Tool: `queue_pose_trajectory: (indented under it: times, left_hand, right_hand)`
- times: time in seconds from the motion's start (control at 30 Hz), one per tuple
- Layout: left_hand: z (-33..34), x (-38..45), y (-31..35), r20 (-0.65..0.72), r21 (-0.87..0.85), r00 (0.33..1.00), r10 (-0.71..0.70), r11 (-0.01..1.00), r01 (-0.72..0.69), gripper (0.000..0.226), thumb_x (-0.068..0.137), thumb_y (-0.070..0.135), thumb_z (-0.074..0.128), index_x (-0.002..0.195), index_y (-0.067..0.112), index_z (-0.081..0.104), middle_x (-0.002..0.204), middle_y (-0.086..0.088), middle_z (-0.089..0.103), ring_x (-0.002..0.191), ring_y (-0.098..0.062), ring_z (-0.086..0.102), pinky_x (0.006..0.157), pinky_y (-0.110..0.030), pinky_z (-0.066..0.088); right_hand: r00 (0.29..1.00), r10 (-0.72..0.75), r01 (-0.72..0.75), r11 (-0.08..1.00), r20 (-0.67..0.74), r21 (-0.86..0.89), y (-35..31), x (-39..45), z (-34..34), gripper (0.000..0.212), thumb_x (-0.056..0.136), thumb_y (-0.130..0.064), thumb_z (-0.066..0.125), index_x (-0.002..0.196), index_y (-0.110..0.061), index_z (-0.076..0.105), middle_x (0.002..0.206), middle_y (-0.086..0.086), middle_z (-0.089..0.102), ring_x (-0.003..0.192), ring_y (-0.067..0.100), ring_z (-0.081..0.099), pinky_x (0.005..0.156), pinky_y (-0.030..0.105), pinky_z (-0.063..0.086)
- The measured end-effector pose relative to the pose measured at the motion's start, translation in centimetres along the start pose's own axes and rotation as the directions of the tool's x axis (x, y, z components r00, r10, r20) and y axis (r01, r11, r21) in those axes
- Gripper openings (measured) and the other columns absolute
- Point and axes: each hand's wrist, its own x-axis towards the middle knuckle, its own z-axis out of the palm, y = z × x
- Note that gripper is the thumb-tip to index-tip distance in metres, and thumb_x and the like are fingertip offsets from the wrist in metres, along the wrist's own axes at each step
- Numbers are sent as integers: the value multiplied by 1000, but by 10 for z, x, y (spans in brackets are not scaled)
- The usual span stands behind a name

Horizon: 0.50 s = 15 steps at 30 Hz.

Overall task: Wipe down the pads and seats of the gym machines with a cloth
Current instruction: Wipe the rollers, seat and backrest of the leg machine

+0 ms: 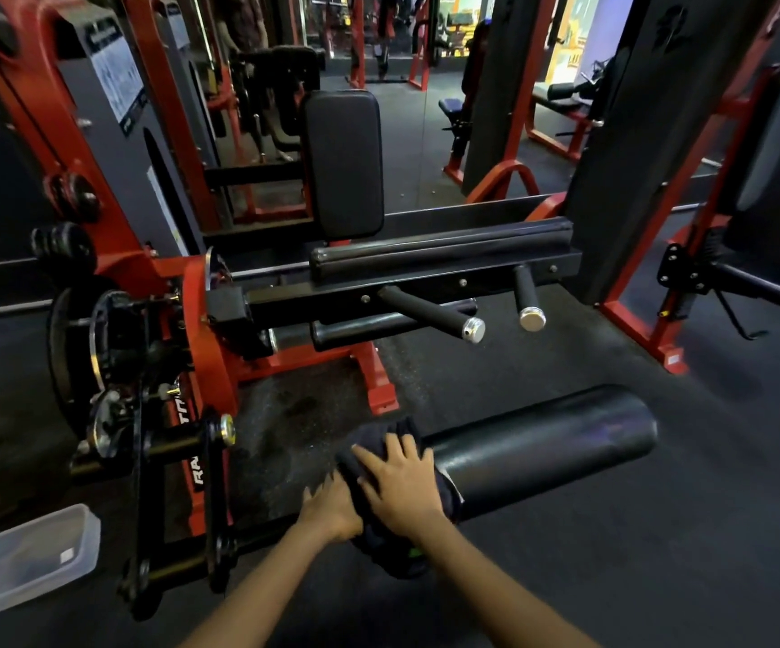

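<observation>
The cloth is dark on a dark roller pad, so its edges are hard to pick out. It's wrapped over the near-left end of the pad, and a bunch of it hangs down under both hands, where it just melts into the black floor. There's a bit of green poking out down there, can't tell what it is.

Right hand lies flat on top of the cloth, fingers spread and fairly straight, pressing it onto the pad. Left hand is tucked right beside it on the left, touching the cloth's edge; its fingertips go under the fabric, so I can't tell whether it's gripping or just resting there. Both forearms come up from the bottom edge and angle in toward each other.

Left of the hands, on the floor, sits a clear plastic tub. Beyond the hands there's the red machine frame with an upright back pad. Farther back it's all dim and blurry.
</observation>
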Motion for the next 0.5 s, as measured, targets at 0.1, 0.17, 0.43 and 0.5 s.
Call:
queue_pose_trajectory:
  times: [0.1,0.17,0.43,0.5]
  left_hand:
    - [4,-4,-6,19,-79,1000,3,997,-2,117,61,56,73,152,16,12,156,-6,22,142,-23,24,118,-40,17]
    - [1,-7,-5,17,-148,1000,3,989,-1,130,49,66,80,149,14,14,153,-4,26,141,-23,26,117,-38,18]
    - [-31,3,2,148,-62,989,-20,998,29,127,63,65,74,150,4,5,156,-13,19,143,-31,18,118,-41,13]
    - [-40,8,9,178,18,984,-25,1000,22,119,73,52,72,150,0,-4,158,-14,12,146,-28,13,119,-42,6]
  right_hand:
    - [969,-246,245,969,-38,-28,35,-22,1,50,80,-51,41,128,-43,48,111,2,59,92,21,58,62,36,50]
    - [973,-225,223,974,-55,-46,80,-27,1,50,82,-51,43,131,-44,44,113,2,58,93,23,58,64,35,51]
    - [968,250,-251,967,-36,-41,43,14,-14,42,93,-47,42,134,-36,45,134,8,41,124,30,33,95,45,31]
    - [994,108,-108,994,-23,11,11,9,-3,45,92,-43,43,137,-35,43,134,11,41,122,33,35,94,49,32]
